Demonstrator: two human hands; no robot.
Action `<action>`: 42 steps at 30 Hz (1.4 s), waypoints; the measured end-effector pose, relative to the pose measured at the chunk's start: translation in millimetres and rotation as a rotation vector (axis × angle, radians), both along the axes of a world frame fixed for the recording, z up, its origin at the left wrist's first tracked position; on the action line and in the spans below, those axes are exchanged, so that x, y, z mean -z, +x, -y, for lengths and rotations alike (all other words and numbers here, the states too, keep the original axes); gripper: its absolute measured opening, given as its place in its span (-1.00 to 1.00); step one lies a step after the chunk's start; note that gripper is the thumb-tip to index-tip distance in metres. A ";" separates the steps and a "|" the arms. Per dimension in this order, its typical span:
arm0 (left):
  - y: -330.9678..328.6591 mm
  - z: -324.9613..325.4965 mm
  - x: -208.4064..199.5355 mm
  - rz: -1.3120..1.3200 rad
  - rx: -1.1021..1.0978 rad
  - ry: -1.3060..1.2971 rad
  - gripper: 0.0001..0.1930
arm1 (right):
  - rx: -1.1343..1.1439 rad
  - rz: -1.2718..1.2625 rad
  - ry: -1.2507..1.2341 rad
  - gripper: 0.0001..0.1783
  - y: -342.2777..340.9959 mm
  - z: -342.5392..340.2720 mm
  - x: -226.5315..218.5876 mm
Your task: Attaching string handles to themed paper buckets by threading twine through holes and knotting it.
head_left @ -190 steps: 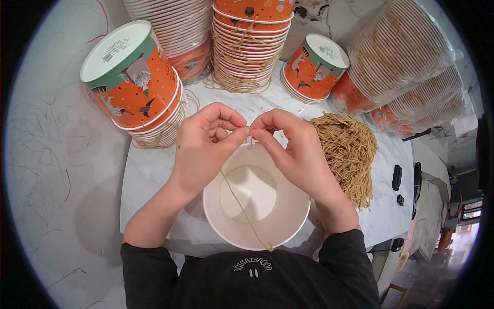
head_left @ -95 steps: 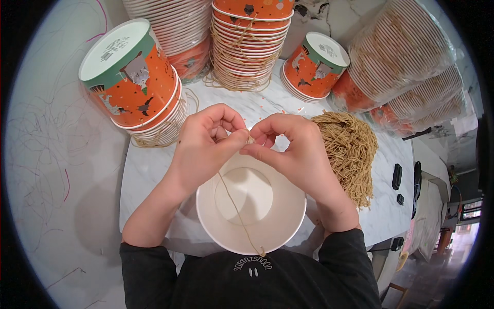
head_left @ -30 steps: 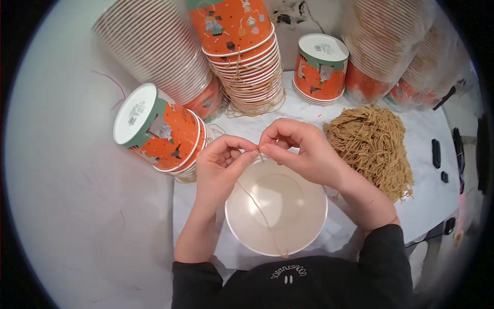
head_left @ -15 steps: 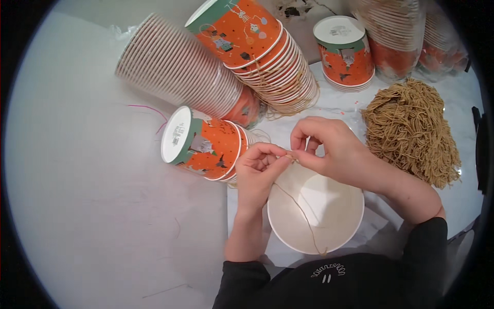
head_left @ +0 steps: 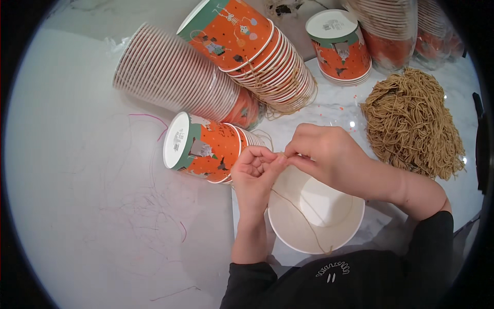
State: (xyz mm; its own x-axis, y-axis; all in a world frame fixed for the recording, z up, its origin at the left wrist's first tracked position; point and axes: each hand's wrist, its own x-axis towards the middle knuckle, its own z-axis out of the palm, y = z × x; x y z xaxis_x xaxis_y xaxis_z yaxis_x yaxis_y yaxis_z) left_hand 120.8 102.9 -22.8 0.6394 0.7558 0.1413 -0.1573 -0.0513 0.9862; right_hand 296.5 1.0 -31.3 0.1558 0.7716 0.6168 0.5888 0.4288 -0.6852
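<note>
My view has swung leftward since the earliest frame, so the paper bucket, white inside, now sits right of centre, its mouth facing me at the near edge of the marble-patterned table. More of the scribbled pale wall fills my left side.

The left hand has thumb and forefinger pinched together over the far rim, its other fingers loosely curled, just as before. The right hand meets it fingertip to fingertip, closed in a pinch too; half a second ago I saw a gap within its curled fingers, and now the back of the hand is turned more toward me. Both grip the tan cord there, though I can't make out the small bit between the fingertips. As before, the cord slants across the bucket's mouth to the near rim.

The cord heap lies to the right of the bucket, well apart. Left of the hands, the small orange bucket stack stands close to the left hand, a cord loop trailing beside it.
</note>
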 end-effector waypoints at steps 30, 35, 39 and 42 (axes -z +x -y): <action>-2.6 2.5 -13.1 -0.183 0.005 0.151 -0.83 | -0.295 -0.519 -0.493 -0.90 10.3 -8.1 -0.4; -4.3 -0.3 -9.3 -0.247 0.071 0.181 -0.92 | -0.263 -0.459 -0.478 -0.92 9.4 -3.7 -8.1; -4.4 -0.9 -7.8 -0.288 0.040 0.162 -0.92 | -0.266 -0.454 -0.460 -0.92 7.7 -5.3 -5.9; -4.5 -0.7 -8.8 -0.273 0.094 0.117 -0.91 | -0.262 -0.418 -0.390 -0.90 8.1 -7.5 -1.0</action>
